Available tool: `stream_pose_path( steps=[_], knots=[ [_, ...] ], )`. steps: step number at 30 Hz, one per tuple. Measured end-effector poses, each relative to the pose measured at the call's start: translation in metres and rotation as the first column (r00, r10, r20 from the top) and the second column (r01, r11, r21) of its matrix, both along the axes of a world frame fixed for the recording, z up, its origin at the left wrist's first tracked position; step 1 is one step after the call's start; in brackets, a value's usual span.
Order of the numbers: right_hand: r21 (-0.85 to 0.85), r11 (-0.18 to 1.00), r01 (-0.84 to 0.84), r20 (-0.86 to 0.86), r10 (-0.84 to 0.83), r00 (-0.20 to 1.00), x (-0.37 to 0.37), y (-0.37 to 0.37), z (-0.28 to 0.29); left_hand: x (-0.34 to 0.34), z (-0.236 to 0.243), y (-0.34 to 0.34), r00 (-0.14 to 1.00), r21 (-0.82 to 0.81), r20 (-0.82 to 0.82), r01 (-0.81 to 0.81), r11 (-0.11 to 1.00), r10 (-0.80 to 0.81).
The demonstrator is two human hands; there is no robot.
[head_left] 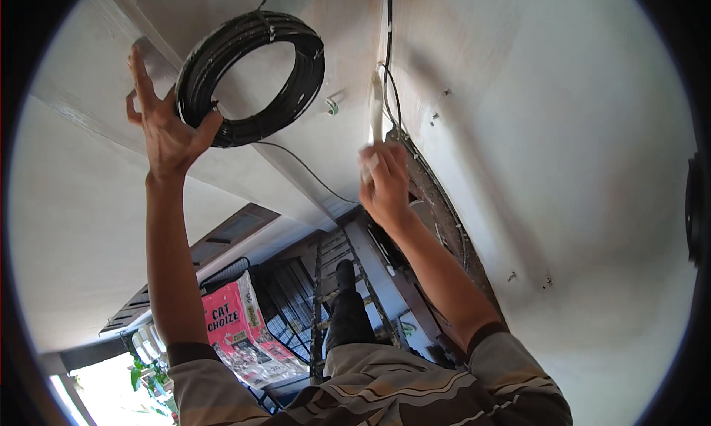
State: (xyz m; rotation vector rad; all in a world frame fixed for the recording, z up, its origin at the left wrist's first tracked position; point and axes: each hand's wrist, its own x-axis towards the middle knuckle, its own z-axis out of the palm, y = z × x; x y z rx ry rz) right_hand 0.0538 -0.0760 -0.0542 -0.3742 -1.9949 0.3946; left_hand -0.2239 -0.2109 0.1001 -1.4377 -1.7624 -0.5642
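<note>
My left hand [169, 133] is raised against a large coil of black cable [194, 78], its edge lodged between my thumb and fingers. The other fingers of that hand stretch up and apart beside the coil. White specks dot the cable, and a thin strand ties it at the top. In my right hand [385, 181] is a slim pale paintbrush [376, 107], pointing up at the corner between two wall surfaces. Motion blurs the brush and the fingers, so its tip is not sharp. Close to the brush runs a thin black cable [388, 55] down the corner.
Below me a foot rests on a ladder [320, 307]. A pink pet-food sack [229, 318] lies by a black wire cage [285, 278]. Small fixings [435, 117] jut from the right wall, and a small hook [332, 106] sits near the coil. Green leaves [152, 378] show lower left.
</note>
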Motion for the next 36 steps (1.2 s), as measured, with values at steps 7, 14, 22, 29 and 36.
stream_pose_path(
  steps=[7,14,22,29,36],
  knots=[
    [-0.153,0.968,0.197,0.225,-0.160,0.961,-0.093,0.073,-0.026,0.009,0.002,0.002,0.999,-0.008,0.031,-0.022,1.000,0.022],
    [-0.119,0.962,0.245,0.478,-0.160,0.864,-0.119,0.103,-0.011,0.007,-0.001,0.003,0.999,0.016,0.045,-0.030,0.999,0.030],
    [0.250,0.942,0.224,0.186,-0.274,0.943,-0.114,0.094,0.042,0.005,0.001,0.002,0.999,0.016,0.029,-0.034,0.999,0.033],
    [0.266,0.942,0.206,0.304,-0.284,0.909,-0.105,0.106,0.006,0.009,0.002,0.004,0.997,0.005,0.068,-0.031,1.000,0.031],
    [0.119,0.970,0.213,0.279,-0.238,0.930,-0.107,0.098,-0.008,0.011,0.004,0.000,0.995,-0.026,0.094,-0.023,0.999,0.026]
  ],
)
